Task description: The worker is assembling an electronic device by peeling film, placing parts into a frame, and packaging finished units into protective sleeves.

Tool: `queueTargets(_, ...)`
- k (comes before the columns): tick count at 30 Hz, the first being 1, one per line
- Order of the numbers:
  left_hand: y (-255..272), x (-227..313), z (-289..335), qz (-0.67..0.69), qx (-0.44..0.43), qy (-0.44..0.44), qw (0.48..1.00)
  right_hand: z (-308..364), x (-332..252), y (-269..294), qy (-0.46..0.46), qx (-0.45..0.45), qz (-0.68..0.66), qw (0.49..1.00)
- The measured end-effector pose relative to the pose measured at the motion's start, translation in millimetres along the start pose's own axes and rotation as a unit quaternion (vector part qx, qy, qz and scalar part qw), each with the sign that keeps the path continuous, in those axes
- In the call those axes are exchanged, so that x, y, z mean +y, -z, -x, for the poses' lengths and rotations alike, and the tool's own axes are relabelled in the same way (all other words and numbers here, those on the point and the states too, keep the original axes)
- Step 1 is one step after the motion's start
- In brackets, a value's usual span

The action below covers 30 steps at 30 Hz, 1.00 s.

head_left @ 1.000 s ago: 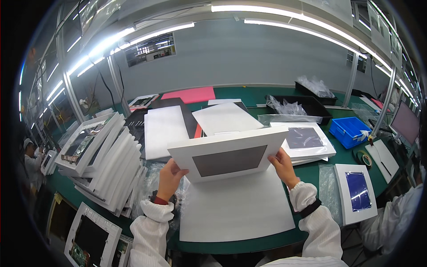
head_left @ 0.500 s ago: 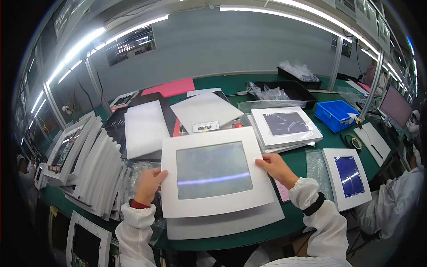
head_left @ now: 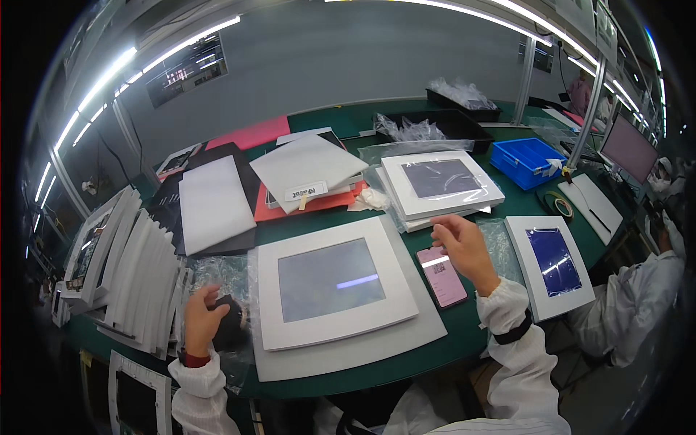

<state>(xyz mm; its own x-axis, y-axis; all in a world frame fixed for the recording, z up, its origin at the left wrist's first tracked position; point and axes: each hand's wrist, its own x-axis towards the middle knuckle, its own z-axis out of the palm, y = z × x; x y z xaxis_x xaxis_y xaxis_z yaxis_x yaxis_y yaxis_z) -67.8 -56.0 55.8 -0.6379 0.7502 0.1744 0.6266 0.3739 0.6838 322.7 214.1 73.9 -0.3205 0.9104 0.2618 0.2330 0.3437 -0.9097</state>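
Note:
A white panel frame with a grey screen (head_left: 330,279) lies flat on a white foam sheet (head_left: 428,319) at the front of the bench. To its left is my left hand (head_left: 203,319), open with bent fingers, beside a black object (head_left: 230,325) whose kind I cannot make out, resting on clear plastic wrap (head_left: 221,274). Past the panel's right edge hovers my right hand (head_left: 465,250), empty, its fingers loosely curled but apart. Just below and beside that hand, a phone with a lit pink screen (head_left: 442,277) lies on the bench.
On the left stand several white frames (head_left: 145,290) in a row. Behind the panel are foam sheets (head_left: 308,165) and a bagged panel (head_left: 442,181). To the right are a blue bin (head_left: 528,163), a tape roll (head_left: 558,205) and a blue-screened panel (head_left: 554,264). A co-worker's sleeve (head_left: 638,290) shows beyond.
The panel has been lowered from both hands onto the foam sheet. My hands have let go and moved apart, the left one down and outward. The phone now shows fully.

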Motion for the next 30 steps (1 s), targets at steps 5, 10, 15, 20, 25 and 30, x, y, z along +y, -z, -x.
queueTargets(5, 0, -59, 16, -0.169, -0.090, 0.014, 0.981, 49, 27, 72, -0.037, 0.066, 0.066, 0.995)
queueTargets(10, -9, -66, 7, -0.151, -0.094, 0.061, 0.982, 90, 71, 88, -0.044, 0.018, 0.247, 0.968)
queueTargets(15, -13, -70, -4, -0.165, -0.033, 0.111, 0.979, 103, 91, 86, -0.104, -0.026, 0.291, 0.951)
queueTargets(20, 4, -88, -11, 0.079, -0.057, 0.189, 0.977, 103, 105, 83, -0.115, -0.010, 0.236, 0.965)
queueTargets(25, -12, -54, -5, 0.229, 0.021, 0.241, 0.943, 107, 108, 92, -0.121, 0.008, 0.198, 0.973)
queueTargets(30, -5, -40, 12, 0.307, 0.151, 0.089, 0.936, 104, 110, 91, -0.140, -0.011, 0.049, 0.989)
